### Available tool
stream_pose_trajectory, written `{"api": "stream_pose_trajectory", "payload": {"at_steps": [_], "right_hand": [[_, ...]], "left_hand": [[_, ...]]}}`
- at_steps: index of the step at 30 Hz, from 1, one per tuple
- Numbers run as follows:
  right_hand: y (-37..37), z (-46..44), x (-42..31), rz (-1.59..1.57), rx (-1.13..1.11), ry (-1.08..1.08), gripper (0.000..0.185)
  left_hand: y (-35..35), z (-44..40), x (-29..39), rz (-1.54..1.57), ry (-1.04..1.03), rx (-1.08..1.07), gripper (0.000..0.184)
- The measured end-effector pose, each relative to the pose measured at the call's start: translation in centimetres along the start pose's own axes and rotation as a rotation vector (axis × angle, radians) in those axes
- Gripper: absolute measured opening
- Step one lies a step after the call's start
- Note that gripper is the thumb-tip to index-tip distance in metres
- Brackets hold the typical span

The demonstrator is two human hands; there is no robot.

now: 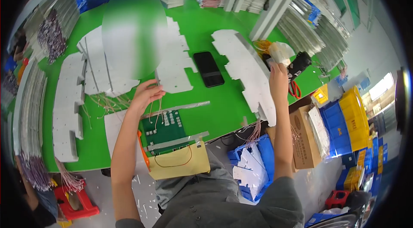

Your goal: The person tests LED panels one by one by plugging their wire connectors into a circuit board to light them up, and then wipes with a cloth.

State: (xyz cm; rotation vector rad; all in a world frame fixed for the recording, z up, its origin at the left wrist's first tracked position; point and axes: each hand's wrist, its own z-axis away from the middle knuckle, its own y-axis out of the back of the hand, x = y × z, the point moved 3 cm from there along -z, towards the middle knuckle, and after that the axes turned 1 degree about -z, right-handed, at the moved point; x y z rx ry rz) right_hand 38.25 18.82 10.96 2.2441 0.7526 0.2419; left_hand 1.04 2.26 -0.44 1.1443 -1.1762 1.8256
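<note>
My left hand [148, 95] is closed, with thin pale wires [160, 111] running down from its fingers to a green circuit board [170, 124]. White connectors sit on that board, between two grey strips. My right hand [278, 76] reaches forward on the right, fingers pinched beside a white plastic bag [282, 51]; what they hold is too small to make out. Between my hands lie a black phone [209, 69] and a notched white panel [243, 66]. More white panels [69, 99] lie to the left, partly hidden by a blurred patch.
Red-handled scissors [294, 89] and a black cylindrical object [300, 64] lie right of my right hand. A metal post [279, 6] rises behind. A yellow sheet [178, 165] hangs at the front edge. Below right stand a blue bin [267, 159] and a cardboard box [303, 139].
</note>
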Motion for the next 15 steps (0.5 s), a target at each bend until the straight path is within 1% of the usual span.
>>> {"api": "stream_pose_trajectory", "payload": {"at_steps": [1,2,3,4,5,6,8,9,11,12,15], "right_hand": [[2.2,0.5,-4.6,-0.254,0.066,-0.100,0.015],[1.9,2.1,-7.7,-0.578,-0.107,-0.317,0.021],[1.8,3.6,-11.3,-0.693,-0.384,-0.312,0.020],[0.7,5.3,-14.4,-0.823,-0.565,-0.302,0.023],[-1.1,7.0,-16.8,-1.022,-0.733,-0.288,0.028],[-2.3,8.3,-19.1,-1.194,-0.908,-0.416,0.032],[-4.3,9.6,-22.3,-1.477,-1.076,-0.543,0.032],[-4.8,9.6,-23.4,-1.482,-1.087,-0.547,0.032],[-5.5,9.1,-25.3,-1.696,-1.087,-0.692,0.032],[-6.1,8.9,-25.9,-1.699,-1.095,-0.696,0.032],[-7.7,8.7,-26.7,-1.784,-0.944,-0.750,0.034]], "left_hand": [[0.1,0.0,-0.2,-0.011,-0.002,-0.018,0.052],[-0.2,0.3,0.2,-0.023,-0.014,-0.008,0.052],[-0.5,0.7,0.5,-0.037,-0.019,0.002,0.052],[-0.4,0.6,0.1,-0.034,0.004,0.027,0.052],[-0.4,0.3,0.2,-0.043,-0.006,-0.002,0.052],[-0.5,0.1,0.1,-0.053,-0.011,-0.036,0.052],[-0.3,0.0,-0.1,-0.031,-0.008,-0.042,0.052],[-0.2,0.0,-0.1,-0.007,-0.017,-0.058,0.052],[0.0,0.0,0.0,0.042,-0.040,-0.089,0.052],[0.0,-0.1,0.2,0.042,-0.034,-0.082,0.052],[-0.3,0.2,0.3,-0.004,-0.038,-0.081,0.053]]}}
